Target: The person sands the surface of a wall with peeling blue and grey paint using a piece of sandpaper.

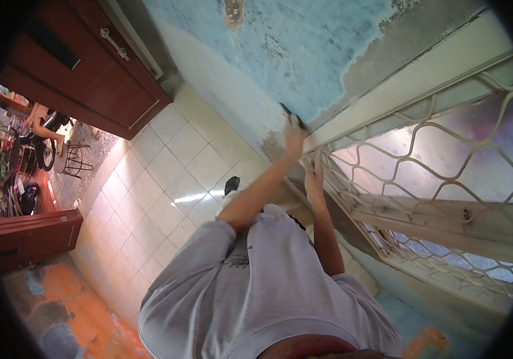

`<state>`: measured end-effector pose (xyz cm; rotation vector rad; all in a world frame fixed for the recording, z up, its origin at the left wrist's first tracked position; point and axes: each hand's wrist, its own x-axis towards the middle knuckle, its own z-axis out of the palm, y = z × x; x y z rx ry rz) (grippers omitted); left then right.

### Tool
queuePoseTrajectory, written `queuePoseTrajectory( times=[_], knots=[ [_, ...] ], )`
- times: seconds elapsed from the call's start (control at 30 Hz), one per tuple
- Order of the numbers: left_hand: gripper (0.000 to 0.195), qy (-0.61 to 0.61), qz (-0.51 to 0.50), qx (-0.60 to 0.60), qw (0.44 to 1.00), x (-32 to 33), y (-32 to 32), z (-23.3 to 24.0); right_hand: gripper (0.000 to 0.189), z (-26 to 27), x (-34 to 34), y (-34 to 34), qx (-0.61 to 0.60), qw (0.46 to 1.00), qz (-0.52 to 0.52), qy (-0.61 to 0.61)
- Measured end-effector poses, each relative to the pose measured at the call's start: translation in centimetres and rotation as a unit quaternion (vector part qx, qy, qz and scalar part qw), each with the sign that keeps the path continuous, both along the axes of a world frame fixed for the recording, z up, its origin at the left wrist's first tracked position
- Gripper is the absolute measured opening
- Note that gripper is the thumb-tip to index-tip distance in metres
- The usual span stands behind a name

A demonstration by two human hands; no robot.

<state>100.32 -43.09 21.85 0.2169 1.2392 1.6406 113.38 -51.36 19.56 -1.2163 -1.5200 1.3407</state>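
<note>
My left hand (pixel 294 137) is shut on a dark, flat hand tool (pixel 293 115), pressed against the wall (pixel 310 58) close to the window. The tool is blurred, so its exact kind cannot be told. Pale blue paint on this wall is worn and patchy, with bare grey plaster along the window side and a whitish band lower down. My right hand (pixel 314 177) lies against the near corner of the cream window frame (pixel 400 85), its fingers stretched along the edge. Whether it grips the frame is hidden. Beside it spreads the curved metal window grille (pixel 445 134).
Pale tiles cover the floor (pixel 167 166), where one dark-shod foot (pixel 232 184) shows. A brown door (pixel 86 67) stands ajar at upper left, another door leaf (pixel 36 238) below it. Through the doorway are a round stool (pixel 63 164), a motorcycle (pixel 43 143) and another person's leg (pixel 43 128).
</note>
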Motion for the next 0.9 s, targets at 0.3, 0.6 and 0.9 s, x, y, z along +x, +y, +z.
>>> queuePoseTrajectory(
  times=[0.3, 0.6, 0.9],
  knots=[
    [0.059, -0.001, -0.014, 0.045, 0.999, -3.0, 0.8, -2.1, 0.076, 0.8, 0.6, 0.3, -0.018, 0.999, 0.03, -0.023],
    [0.049, 0.022, 0.003, 0.031, 0.999, -4.5, 1.5, -5.8, 0.072, 1.7, 2.0, 1.0, -0.005, 0.996, 0.07, -0.061],
    [0.055, 0.253, -0.051, -0.001, 0.966, 0.8, -1.4, -3.5, 0.073, 0.2, 3.3, 1.7, 0.085, 0.993, 0.06, -0.05]
  ],
)
